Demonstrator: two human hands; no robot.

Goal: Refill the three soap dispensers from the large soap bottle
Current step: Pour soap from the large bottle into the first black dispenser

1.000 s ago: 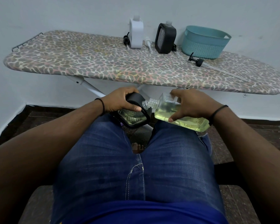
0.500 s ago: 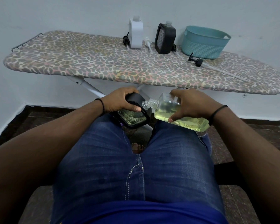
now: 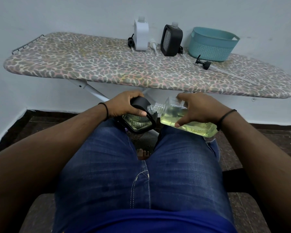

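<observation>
Below the ironing board (image 3: 91, 68) by the white wall (image 3: 57, 14), the left hand (image 3: 124, 105) is gripping a black dispenser (image 3: 138, 121); the right hand (image 3: 198, 108) is clasping the soap bottle (image 3: 188, 125), possibly pouring.

Tilted clear soap bottle (image 3: 186, 120), neck at black dispenser (image 3: 138, 118), two dispensers on board

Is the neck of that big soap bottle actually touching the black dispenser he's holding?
Cannot tell. In the head view the large soap bottle's neck overlaps the black dispenser in the left hand, so no contact or gap shows plainly.
</observation>
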